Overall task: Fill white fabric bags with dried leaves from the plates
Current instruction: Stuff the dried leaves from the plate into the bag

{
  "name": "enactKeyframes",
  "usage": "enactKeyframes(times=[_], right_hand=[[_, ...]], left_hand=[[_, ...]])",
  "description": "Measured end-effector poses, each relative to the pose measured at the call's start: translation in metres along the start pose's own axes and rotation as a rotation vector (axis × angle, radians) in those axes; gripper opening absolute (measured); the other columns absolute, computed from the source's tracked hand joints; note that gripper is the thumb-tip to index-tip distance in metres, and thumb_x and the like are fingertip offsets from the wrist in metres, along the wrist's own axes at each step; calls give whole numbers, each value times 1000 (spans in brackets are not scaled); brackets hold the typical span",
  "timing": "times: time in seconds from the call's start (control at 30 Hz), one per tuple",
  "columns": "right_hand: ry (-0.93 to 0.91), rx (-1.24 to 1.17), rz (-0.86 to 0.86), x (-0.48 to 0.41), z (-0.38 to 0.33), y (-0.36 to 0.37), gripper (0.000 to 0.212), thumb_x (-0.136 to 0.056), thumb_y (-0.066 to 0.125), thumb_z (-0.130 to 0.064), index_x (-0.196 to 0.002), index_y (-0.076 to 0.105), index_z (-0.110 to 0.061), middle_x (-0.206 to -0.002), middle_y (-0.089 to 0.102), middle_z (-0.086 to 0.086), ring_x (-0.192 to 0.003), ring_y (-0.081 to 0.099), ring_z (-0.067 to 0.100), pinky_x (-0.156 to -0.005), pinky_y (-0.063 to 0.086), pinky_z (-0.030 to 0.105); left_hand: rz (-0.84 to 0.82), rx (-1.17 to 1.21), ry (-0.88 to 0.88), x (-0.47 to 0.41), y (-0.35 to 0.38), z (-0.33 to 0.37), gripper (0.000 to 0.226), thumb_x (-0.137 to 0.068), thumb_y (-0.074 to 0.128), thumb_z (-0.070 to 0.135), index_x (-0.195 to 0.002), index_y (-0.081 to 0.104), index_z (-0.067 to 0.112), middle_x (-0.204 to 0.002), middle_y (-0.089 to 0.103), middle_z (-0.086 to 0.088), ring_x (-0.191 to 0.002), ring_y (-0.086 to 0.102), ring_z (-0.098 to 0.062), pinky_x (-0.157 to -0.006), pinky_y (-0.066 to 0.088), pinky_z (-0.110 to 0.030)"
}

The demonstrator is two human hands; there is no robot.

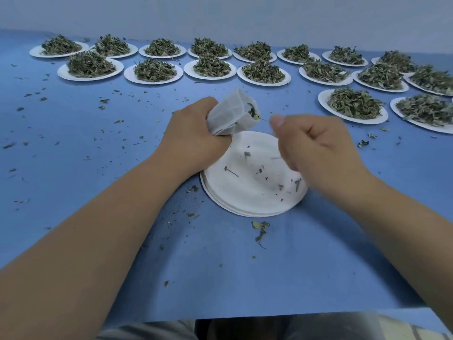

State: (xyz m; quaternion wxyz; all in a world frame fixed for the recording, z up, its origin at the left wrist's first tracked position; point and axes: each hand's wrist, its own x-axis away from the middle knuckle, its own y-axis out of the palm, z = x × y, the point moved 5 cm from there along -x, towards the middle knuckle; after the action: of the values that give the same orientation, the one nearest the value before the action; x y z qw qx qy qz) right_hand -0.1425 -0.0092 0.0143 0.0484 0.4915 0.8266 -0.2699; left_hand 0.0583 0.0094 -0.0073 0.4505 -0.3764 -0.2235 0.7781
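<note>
Near the middle of the frame, the left hand is gripping a white fabric bag, its fingers wrapping the bag's lower end while the open mouth is pointing right and showing a few dark dried leaves inside. Just right of that mouth, the right hand is hovering with its fingers curling into the palm and its thumb pointing toward the bag; it is blurring, and a thin strand is running from the mouth toward the thumb, but I cannot tell whether the hand is pinching it or holding anything. Below both hands, a stack of white plates is lying on the blue table, carrying only scattered crumbs and stems. Across the upper part of the frame, two rows of heaped plates are standing side by side, each bearing a mound of leaf, with more crowding the upper right. Loose fragments are littering the cloth, and a small leafy sprig is lying just below the stack.
</note>
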Motion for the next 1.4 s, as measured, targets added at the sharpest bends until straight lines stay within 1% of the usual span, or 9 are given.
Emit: enactKeyframes(times=[0.07,0.17,0.33,0.53,0.7,1.0,1.23,1.3,1.4], right_hand=[[154,-268,175,-17,-4,-8,54,-105,54,-32,-65,26,-9,-59,22,6,-52,17,21,-49,19,30],[338,-693,347,-39,-7,-6,45,-106,52,-33,-67,37,-16,-59,34,-1,-51,25,16,-45,21,29],[327,-1062,415,-69,-22,11,41,-108,49,-29,-71,45,-13,-61,50,-1,-49,42,12,-40,29,22],[359,-948,190,-90,-32,21,37,-106,53,-31,-73,47,-15,-63,56,-1,-45,36,10,-36,22,21],[451,-688,-14,-99,-34,30,35,-104,57,-33,-74,50,-17,-64,57,-1,-45,41,9,-32,21,18],[337,-440,85,-100,-39,22,39,-105,50,-35,-72,55,-14,-81,74,1,-59,61,14,-38,27,21],[208,-130,206,-102,-42,20,53,-106,41,-35,-60,55,-13,-53,59,-6,-42,44,12,-39,31,14],[208,-113,200,-103,-41,25,55,-106,41,-37,-57,51,-14,-60,55,1,-47,43,14,-41,32,14],[217,-170,240,-102,-39,28,54,-106,42,-34,-55,47,-15,-66,51,5,-50,40,15,-42,31,15]], left_hand=[[49,44,-2,0,-3,1,17,-80,68,29,-81,51,24,-76,58,3,-69,54,-14,-52,36,-21],[87,91,-2,-1,-7,2,19,-79,69,27,-89,52,25,-79,59,5,-81,55,-7,-54,41,-18],[87,38,-18,-1,-8,-3,25,-80,67,22,-92,47,31,-76,55,8,-70,53,-6,-51,35,-25],[182,-8,-27,-3,-19,-10,18,-78,63,20,-90,50,24,-72,51,6,-63,47,-9,-49,29,-30],[192,13,29,-3,-19,-5,21,-77,63,19,-95,55,24,-74,55,7,-69,53,-7,-53,40,-31],[145,55,38,-4,-14,-2,17,-77,66,19,-87,54,26,-73,55,5,-70,54,-12,-54,40,-31],[82,131,68,-1,-6,6,14,-78,66,17,-87,57,22,-77,58,1,-73,53,-17,-58,43,-34],[81,124,62,-1,-6,5,13,-77,65,18,-86,56,22,-77,58,1,-72,52,-18,-58,44,-37],[75,129,49,-3,-5,3,15,-77,63,18,-77,50,25,-74,54,7,-66,48,-16,-50,33,-23]])
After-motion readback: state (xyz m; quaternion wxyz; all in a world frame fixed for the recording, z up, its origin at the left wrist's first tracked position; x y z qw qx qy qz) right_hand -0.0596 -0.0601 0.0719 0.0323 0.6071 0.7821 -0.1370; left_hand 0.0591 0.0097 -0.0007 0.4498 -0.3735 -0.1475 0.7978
